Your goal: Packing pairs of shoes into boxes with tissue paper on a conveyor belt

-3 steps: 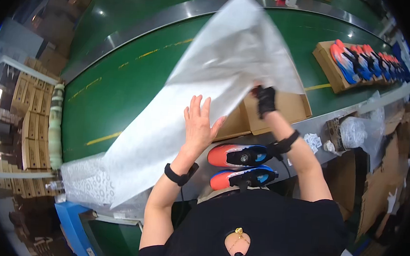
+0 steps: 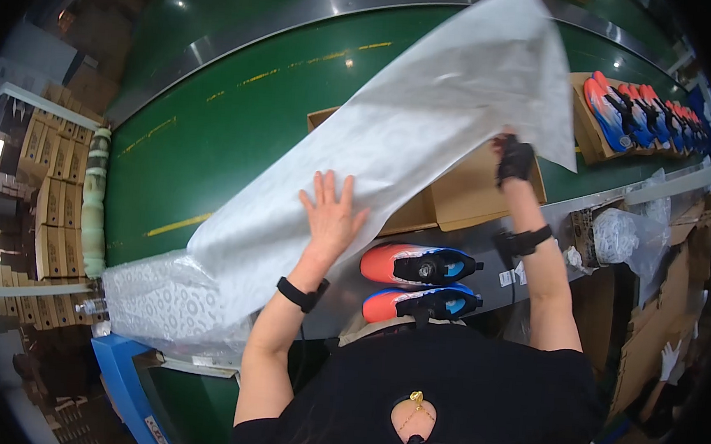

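White tissue sheet (image 2: 411, 135) over open cardboard box (image 2: 473, 193), left hand (image 2: 331, 212) flat on sheet, fingers spread, gloved right hand (image 2: 514, 160) pinching sheet edge, pair of shoes (image 2: 417, 280) just beside box.

Green conveyor belt (image 2: 239, 115) with steel rim, stacked cardboard boxes (image 2: 44, 192) at left.

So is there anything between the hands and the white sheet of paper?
No. The left hand lies flat on the white paper sheet, and the right hand touches its edge above the cardboard box.
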A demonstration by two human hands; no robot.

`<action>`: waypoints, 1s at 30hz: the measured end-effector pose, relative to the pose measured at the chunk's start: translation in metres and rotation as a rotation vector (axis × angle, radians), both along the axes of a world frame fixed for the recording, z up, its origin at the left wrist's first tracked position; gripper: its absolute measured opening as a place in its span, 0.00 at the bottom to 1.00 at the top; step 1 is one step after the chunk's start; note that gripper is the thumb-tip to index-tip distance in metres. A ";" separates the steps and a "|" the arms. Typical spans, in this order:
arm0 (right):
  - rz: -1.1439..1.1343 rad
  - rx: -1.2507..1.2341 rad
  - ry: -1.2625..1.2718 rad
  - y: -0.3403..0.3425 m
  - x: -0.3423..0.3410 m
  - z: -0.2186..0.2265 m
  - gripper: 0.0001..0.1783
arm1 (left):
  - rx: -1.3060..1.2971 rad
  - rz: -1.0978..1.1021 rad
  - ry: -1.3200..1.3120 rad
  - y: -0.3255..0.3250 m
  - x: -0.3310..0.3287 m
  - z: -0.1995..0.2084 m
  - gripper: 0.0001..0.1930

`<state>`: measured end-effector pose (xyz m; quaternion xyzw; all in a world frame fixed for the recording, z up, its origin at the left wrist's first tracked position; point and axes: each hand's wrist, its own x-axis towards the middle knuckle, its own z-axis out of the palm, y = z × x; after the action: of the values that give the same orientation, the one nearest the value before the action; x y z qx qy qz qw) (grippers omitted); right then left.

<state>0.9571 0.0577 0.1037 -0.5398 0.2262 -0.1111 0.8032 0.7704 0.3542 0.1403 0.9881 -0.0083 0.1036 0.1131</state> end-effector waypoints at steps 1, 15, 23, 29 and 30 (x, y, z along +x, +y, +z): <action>-0.001 0.090 0.025 -0.034 0.012 -0.006 0.08 | 0.115 0.054 0.093 0.015 -0.005 -0.014 0.33; -0.188 -0.884 0.163 -0.167 -0.082 -0.053 0.28 | -1.708 0.668 0.602 0.128 -0.022 -0.114 0.36; 1.525 -1.476 -0.508 -0.039 -0.298 -0.028 0.11 | -1.795 0.531 0.215 0.077 0.000 -0.121 0.14; 1.267 -1.763 -0.693 0.003 -0.275 -0.007 0.06 | -0.838 0.474 -0.208 0.140 0.014 -0.112 0.14; 1.314 -1.700 -0.671 0.015 -0.263 0.015 0.06 | -0.679 0.579 -0.198 0.150 0.011 -0.105 0.15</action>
<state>0.6945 0.0730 0.1188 -0.8692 -0.4788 0.0757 0.0974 0.7810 0.5038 0.0352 0.8421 0.2918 0.2216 0.3958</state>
